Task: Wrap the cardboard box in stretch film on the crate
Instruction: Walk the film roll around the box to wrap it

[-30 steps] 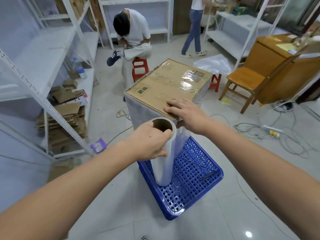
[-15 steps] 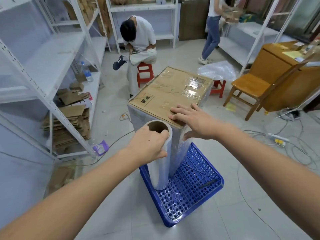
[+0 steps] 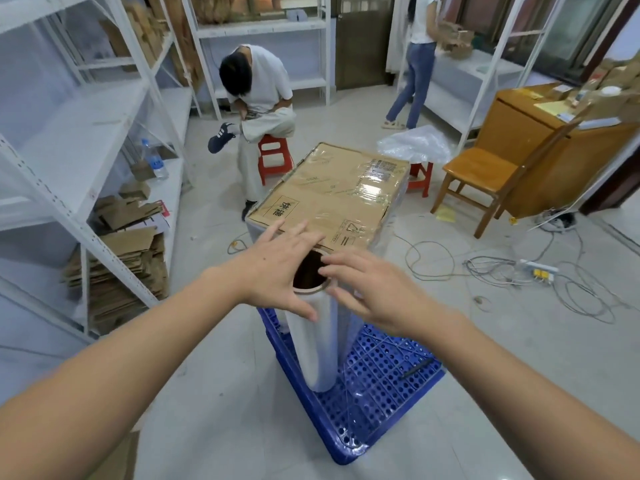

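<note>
Neither hand truly grips right now: the left hand (image 3: 277,271) has its fingers spread, thumb lying against the film roll (image 3: 317,337) just below its rim, while the right hand (image 3: 367,292) hovers open-fingered at the other side of the roll's top, touching little if anything. A second ago the left hand was wrapped firmly around the roll and the right lay flat on the box; both have let go and come together at the roll's mouth, which suggests a hand-over or a re-grip before the next pass around the box.

The roll stands upright, a smooth, milky cylinder on a brown cardboard core, hollow and dark inside. Under and behind it is the blue crate (image 3: 377,400), hard plastic pierced with rows of round holes. Just beyond the roll, the cardboard box (image 3: 332,195) stands on the crate, tall and rectangular, its sides already clouded with film, its top glossy with wrinkled tape and wrap.
</note>
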`<action>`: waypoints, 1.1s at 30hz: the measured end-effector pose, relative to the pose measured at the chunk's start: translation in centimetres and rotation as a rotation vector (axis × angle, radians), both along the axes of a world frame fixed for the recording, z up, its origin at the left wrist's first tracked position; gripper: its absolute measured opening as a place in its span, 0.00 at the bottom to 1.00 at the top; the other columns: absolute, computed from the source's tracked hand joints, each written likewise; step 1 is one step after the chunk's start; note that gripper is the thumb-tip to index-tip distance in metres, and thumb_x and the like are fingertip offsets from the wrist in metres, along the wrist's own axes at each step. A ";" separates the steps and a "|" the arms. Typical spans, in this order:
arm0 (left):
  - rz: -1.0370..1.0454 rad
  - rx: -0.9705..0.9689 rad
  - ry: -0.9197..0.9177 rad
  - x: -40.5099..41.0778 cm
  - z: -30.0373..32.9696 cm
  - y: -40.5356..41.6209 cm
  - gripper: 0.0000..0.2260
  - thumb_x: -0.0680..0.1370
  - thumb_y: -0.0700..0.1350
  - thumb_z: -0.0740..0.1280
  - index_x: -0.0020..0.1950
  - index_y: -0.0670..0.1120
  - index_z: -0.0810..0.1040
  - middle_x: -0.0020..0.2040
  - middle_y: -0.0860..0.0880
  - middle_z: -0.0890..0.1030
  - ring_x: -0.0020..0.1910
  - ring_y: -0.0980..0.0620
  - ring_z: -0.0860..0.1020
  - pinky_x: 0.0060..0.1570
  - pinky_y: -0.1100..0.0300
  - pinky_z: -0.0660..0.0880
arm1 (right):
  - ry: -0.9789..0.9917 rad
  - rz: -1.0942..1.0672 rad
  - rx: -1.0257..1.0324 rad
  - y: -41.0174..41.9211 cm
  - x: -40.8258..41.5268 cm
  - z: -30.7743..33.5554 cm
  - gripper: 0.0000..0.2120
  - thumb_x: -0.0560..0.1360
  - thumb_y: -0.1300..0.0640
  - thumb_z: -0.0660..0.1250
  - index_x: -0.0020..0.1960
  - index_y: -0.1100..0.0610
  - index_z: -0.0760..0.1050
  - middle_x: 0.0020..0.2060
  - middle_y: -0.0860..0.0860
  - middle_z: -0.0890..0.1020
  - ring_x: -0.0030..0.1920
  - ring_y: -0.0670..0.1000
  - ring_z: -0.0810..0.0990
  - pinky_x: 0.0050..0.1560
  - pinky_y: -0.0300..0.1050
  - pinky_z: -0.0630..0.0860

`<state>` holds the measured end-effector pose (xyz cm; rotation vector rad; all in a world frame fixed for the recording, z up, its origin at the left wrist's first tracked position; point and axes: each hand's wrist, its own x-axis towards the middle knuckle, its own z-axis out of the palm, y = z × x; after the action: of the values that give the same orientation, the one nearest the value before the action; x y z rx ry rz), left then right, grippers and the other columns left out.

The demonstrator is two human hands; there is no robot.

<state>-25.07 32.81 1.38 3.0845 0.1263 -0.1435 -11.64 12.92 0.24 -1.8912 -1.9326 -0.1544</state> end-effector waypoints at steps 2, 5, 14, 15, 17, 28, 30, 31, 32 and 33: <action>-0.064 -0.013 0.079 0.7 -0.1 1.0 0.64 0.62 0.84 0.63 0.85 0.47 0.46 0.85 0.49 0.50 0.83 0.52 0.43 0.81 0.49 0.39 | -0.037 -0.035 -0.086 0.2 -2.9 -0.8 0.25 0.80 0.40 0.61 0.69 0.54 0.72 0.62 0.49 0.78 0.65 0.50 0.71 0.69 0.45 0.67; -0.207 0.013 0.142 1.3 0.7 3.5 0.66 0.60 0.82 0.67 0.85 0.49 0.44 0.85 0.52 0.46 0.83 0.54 0.44 0.82 0.52 0.44 | -0.128 -0.174 -0.124 1.4 -4.8 -1.7 0.29 0.76 0.35 0.62 0.67 0.55 0.73 0.54 0.51 0.79 0.58 0.53 0.74 0.68 0.54 0.68; -0.415 0.123 0.015 6.2 -0.2 14.7 0.38 0.75 0.79 0.46 0.82 0.68 0.43 0.85 0.54 0.51 0.84 0.48 0.48 0.80 0.37 0.39 | -0.099 -0.716 -0.313 7.3 -11.8 -0.7 0.15 0.74 0.40 0.60 0.42 0.53 0.69 0.34 0.51 0.79 0.37 0.54 0.74 0.57 0.53 0.72; -0.416 0.092 0.011 6.6 -0.9 15.1 0.37 0.75 0.79 0.45 0.82 0.68 0.42 0.85 0.54 0.49 0.84 0.48 0.47 0.79 0.35 0.39 | -0.091 -0.777 -0.322 7.9 -11.9 -0.5 0.19 0.75 0.36 0.59 0.42 0.53 0.69 0.34 0.50 0.79 0.36 0.53 0.74 0.51 0.52 0.72; -0.420 0.049 -0.035 6.9 -2.3 15.3 0.37 0.75 0.79 0.44 0.82 0.68 0.42 0.85 0.54 0.48 0.84 0.48 0.46 0.78 0.32 0.42 | -0.086 -0.865 -0.330 8.9 -11.9 -0.2 0.23 0.75 0.32 0.58 0.43 0.53 0.70 0.35 0.50 0.79 0.36 0.54 0.75 0.46 0.51 0.70; -0.314 -0.090 -0.108 6.4 -3.9 14.3 0.38 0.76 0.77 0.48 0.83 0.62 0.52 0.85 0.52 0.53 0.84 0.48 0.48 0.80 0.40 0.56 | 0.180 -0.761 -0.398 3.3 -11.0 0.3 0.18 0.75 0.43 0.67 0.37 0.52 0.63 0.32 0.47 0.72 0.37 0.51 0.70 0.37 0.48 0.66; -0.267 -0.123 -0.113 6.0 -3.5 12.6 0.38 0.77 0.75 0.51 0.84 0.59 0.54 0.85 0.50 0.54 0.84 0.47 0.48 0.80 0.44 0.53 | 0.169 -0.738 -0.407 2.3 -11.1 0.8 0.16 0.75 0.43 0.67 0.38 0.52 0.65 0.33 0.47 0.74 0.38 0.50 0.72 0.38 0.49 0.70; -0.237 -0.127 -0.110 5.8 -3.3 11.6 0.38 0.77 0.74 0.51 0.84 0.59 0.54 0.85 0.50 0.54 0.84 0.46 0.48 0.80 0.44 0.53 | 0.167 -0.732 -0.420 1.9 -11.3 1.0 0.16 0.75 0.43 0.67 0.39 0.51 0.66 0.33 0.47 0.74 0.39 0.50 0.72 0.40 0.49 0.71; -0.208 -0.129 -0.109 5.8 -3.4 10.5 0.38 0.77 0.74 0.50 0.84 0.59 0.54 0.85 0.50 0.53 0.84 0.45 0.47 0.80 0.43 0.54 | 0.165 -0.727 -0.435 1.6 -11.5 1.2 0.15 0.75 0.44 0.67 0.40 0.51 0.66 0.34 0.47 0.74 0.41 0.51 0.72 0.41 0.50 0.72; -0.183 -0.133 -0.112 5.7 -3.4 9.5 0.39 0.76 0.75 0.48 0.84 0.59 0.54 0.85 0.50 0.53 0.84 0.45 0.48 0.80 0.41 0.56 | 0.165 -0.726 -0.456 1.2 -11.6 1.4 0.14 0.75 0.44 0.67 0.41 0.51 0.67 0.35 0.47 0.74 0.42 0.51 0.72 0.43 0.50 0.72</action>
<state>-19.35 42.33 -1.99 2.9576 -0.1629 0.0132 -23.28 14.17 1.64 -2.7364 -1.1567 0.2458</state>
